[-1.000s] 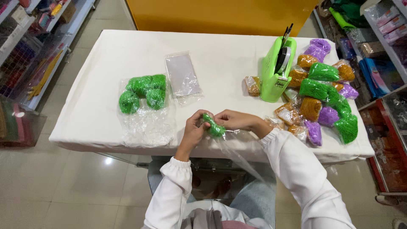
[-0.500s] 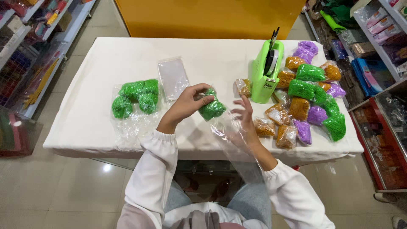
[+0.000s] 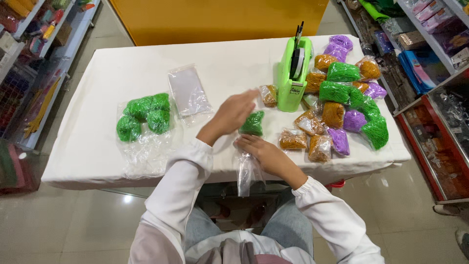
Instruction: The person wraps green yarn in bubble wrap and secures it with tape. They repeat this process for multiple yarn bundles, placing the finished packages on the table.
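Observation:
A small green bundle of thread-like material [image 3: 253, 123] lies on the white table [image 3: 97, 146], at the mouth of a clear plastic bag [image 3: 246, 171] that hangs over the front edge. My right hand [image 3: 261, 150] grips that bag just below the bundle. My left hand [image 3: 233, 113] hovers blurred just left of and above the bundle, fingers stretched toward the green tape dispenser [image 3: 292, 76], holding nothing.
Loose green bundles [image 3: 143, 115] lie on clear plastic at the left, with a stack of empty clear bags [image 3: 188, 93] beside them. Several bagged green, orange and purple bundles [image 3: 344, 105] are piled at the right. Shop shelves flank both sides.
My left hand has let go of the green bundle and lifted off it. My right hand has shifted down onto the bag under the bundle.

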